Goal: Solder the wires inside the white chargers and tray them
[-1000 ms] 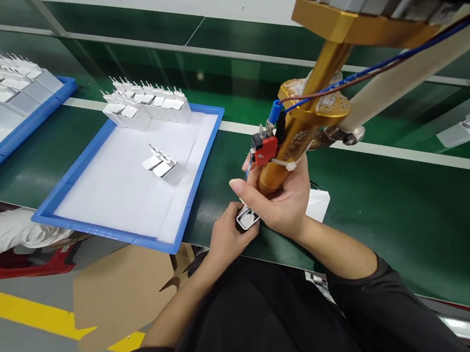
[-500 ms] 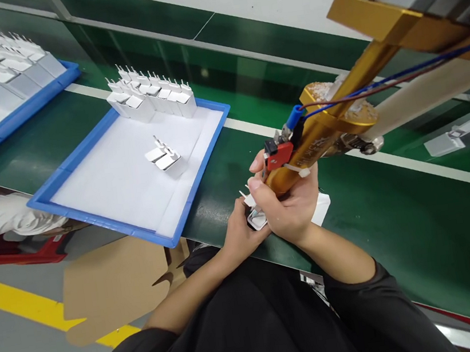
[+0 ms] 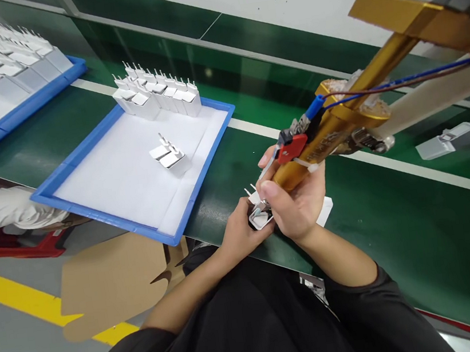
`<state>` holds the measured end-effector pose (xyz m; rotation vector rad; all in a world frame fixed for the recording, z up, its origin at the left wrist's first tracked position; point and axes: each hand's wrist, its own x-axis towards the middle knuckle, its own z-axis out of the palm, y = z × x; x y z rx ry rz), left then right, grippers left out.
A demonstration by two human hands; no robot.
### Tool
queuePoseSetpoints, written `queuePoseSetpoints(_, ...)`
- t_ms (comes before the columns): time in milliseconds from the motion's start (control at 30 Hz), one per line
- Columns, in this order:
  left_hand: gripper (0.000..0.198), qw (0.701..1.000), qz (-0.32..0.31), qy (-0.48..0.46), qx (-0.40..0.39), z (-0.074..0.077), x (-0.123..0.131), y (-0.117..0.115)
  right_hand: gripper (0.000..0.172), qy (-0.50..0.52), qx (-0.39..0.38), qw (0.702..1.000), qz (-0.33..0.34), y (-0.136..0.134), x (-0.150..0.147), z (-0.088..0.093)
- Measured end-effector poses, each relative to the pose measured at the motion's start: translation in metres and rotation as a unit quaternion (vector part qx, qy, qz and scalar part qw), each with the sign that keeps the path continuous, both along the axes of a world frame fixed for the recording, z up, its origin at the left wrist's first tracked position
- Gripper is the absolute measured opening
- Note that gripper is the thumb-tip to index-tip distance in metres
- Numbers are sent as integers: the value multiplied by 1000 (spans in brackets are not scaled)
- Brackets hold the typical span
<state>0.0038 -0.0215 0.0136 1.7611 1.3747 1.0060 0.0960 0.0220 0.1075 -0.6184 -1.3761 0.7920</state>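
My left hand is closed around a white charger housing, its open end facing up and two plug pins standing at its side. My right hand wraps round the gold-coloured tube-shaped tool, thumb in front. A red switch with blue and brown wires sits on that tool. The metal tip points down at the housing's open end; whether it touches cannot be made out. Beside my right hand lies another white piece, partly covered by the hand.
A blue-rimmed tray to the left holds several white chargers, with a pair standing apart. Farther left is a fuller tray. One open housing lies at right on the green belt. Another person's sleeve shows at left.
The view has shifted slightly. The tool and my right hand have tilted a little back to the right, showing more of the metal tip and the housing's open end.
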Motion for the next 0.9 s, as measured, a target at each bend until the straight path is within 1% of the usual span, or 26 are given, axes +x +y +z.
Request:
queuePoseSetpoints(67, 32, 999, -21, 32, -5, 1, -10, 6, 30, 16, -5, 1000, 23, 4, 3, -4)
queuePoseSetpoints(133, 35, 996, -48, 77, 3, 0, -24, 14, 30, 32, -15, 999, 17, 8, 5, -7)
queuePoseSetpoints(233, 47, 990, -87, 106, 30, -1, -45, 22, 28, 46, -26, 999, 2, 15, 8, -8)
queuePoseSetpoints(300, 52, 988, -79, 109, 74, -3, -55, 21, 28, 57, -31, 998, 0, 19, 9, -7)
queuePoseSetpoints(333, 51, 986, -65, 110, 104, -5, -58, 19, 29, 66, -31, 997, 0, 20, 9, -6)
queuePoseSetpoints(400, 43, 980, -42, 115, 159, -10, -62, 11, 28, 78, -31, 996, 0, 22, 10, -6)
queuePoseSetpoints(467, 35, 973, -27, 122, 192, -15, -62, 4, 27, 77, -31, 997, -5, 23, 10, -6)
queuePoseSetpoints(600, 31, 969, -5, 144, 202, -22, -60, -2, 27, 60, -32, 997, -23, 23, 10, -7)
queuePoseSetpoints(667, 30, 967, -6, 157, 200, -22, -59, -1, 28, 63, -29, 997, -18, 23, 10, -7)
queuePoseSetpoints(767, 29, 962, -16, 180, 204, -16, -59, 3, 27, 80, -27, 996, 1, 22, 10, -7)
queuePoseSetpoints(900, 32, 952, -36, 198, 230, -10, -60, 9, 26, 94, -34, 995, 11, 20, 11, -6)
